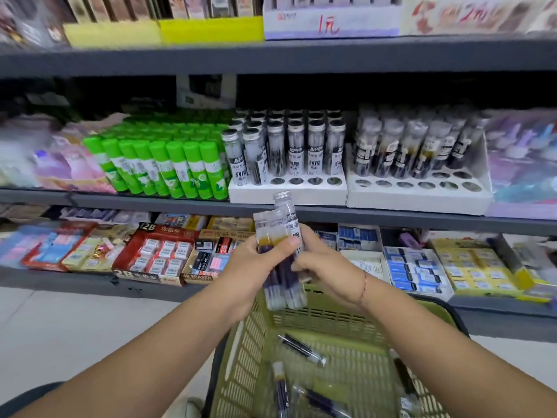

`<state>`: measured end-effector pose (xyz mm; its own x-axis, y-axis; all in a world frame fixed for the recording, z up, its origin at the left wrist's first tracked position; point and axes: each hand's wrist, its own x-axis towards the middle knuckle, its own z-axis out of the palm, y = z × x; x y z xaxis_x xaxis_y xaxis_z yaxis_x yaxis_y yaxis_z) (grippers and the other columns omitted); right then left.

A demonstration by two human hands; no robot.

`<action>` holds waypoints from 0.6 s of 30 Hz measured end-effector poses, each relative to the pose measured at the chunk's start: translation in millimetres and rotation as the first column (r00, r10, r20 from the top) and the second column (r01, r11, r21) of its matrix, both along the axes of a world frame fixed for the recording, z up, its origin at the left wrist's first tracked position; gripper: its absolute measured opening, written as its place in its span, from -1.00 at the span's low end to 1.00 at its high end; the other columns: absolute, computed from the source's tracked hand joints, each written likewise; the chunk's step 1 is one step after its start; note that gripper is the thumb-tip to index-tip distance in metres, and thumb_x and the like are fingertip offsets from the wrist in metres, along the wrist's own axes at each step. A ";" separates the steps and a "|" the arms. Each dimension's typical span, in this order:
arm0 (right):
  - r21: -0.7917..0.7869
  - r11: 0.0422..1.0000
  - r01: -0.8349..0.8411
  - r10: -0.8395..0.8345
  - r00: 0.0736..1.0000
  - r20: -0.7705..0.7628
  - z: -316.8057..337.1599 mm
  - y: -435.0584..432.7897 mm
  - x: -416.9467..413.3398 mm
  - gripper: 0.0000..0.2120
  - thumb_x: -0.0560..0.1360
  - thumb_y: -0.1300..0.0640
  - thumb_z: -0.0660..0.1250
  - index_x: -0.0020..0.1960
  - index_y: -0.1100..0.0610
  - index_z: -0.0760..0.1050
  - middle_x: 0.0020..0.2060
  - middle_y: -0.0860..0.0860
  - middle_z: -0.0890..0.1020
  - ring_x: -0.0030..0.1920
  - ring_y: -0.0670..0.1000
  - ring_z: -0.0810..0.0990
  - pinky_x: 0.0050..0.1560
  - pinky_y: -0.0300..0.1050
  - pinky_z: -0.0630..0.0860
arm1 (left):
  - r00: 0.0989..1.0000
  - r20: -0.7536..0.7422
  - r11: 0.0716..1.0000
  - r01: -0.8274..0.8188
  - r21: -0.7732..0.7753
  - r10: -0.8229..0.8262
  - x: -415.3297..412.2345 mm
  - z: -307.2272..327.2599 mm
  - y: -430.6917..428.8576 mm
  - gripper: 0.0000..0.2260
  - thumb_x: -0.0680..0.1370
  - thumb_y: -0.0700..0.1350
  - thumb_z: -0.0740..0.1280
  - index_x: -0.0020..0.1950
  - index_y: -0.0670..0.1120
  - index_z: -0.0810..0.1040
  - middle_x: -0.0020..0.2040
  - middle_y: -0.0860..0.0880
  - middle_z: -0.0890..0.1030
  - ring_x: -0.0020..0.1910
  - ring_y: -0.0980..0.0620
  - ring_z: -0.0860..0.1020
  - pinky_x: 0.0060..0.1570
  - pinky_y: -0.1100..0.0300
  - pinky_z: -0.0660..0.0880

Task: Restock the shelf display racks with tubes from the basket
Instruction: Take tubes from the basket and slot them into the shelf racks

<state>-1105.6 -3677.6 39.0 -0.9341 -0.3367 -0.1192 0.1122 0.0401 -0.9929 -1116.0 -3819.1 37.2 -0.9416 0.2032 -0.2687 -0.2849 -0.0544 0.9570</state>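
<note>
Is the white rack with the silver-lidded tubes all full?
Not full. The left white rack has empty round holes along its front row.

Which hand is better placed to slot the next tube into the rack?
Likely the right hand: it pinches the raised tube, the left hand grips the bundle, and empty holes lie above it.

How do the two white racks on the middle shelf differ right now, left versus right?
The left rack shows four empty front holes; the right rack shows six in front and two behind. Left-rack tubes have silver caps and pale contents; right-rack tubes hold dark contents with a yellow band, like the held tubes. Both racks are white and partly stocked.
</note>
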 end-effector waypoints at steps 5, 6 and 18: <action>0.104 0.971 0.215 -0.208 0.975 -0.074 7.7 -1.7 -15.2 -0.72 0.62 0.02 0.13 0.27 0.08 0.39 0.12 -0.08 0.56 0.11 -0.15 0.52 0.13 -0.17 0.47 | 0.989 0.002 0.989 -0.149 0.000 0.149 -13.7 13.0 3.8 -0.75 0.29 -0.05 0.56 -0.08 -0.08 0.67 -0.12 -0.09 0.72 -0.05 -0.12 0.67 0.08 -0.08 0.58; 0.160 0.953 0.257 -0.242 0.964 -0.109 10.4 0.7 -20.2 -0.72 0.61 -0.01 0.13 0.24 0.10 0.41 0.08 -0.07 0.56 0.08 -0.11 0.53 0.05 -0.19 0.50 | 0.983 -0.048 0.983 -0.180 -0.043 0.177 -19.0 13.8 2.5 -0.82 0.34 -0.09 0.56 -0.12 -0.07 0.66 -0.16 -0.07 0.72 -0.08 -0.10 0.67 0.03 0.01 0.60; 0.346 0.781 0.520 -0.242 0.763 -0.600 83.5 10.6 -106.3 -0.53 0.44 0.14 0.43 0.26 0.11 0.29 0.00 -0.05 0.56 -0.06 -0.03 0.56 0.05 -0.02 0.54 | 0.883 -0.465 0.776 -0.339 -0.533 0.066 -65.6 9.3 -39.4 -0.34 0.35 0.09 0.53 0.37 -0.12 0.43 0.19 -0.10 0.58 0.13 -0.08 0.53 -0.01 0.16 0.41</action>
<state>-1211.9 -3666.9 122.5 -0.9334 0.0317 0.3574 -0.2752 0.5758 -0.7699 -1181.5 -3858.6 46.6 -0.9874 -0.0733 0.1401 0.0788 0.5398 0.8381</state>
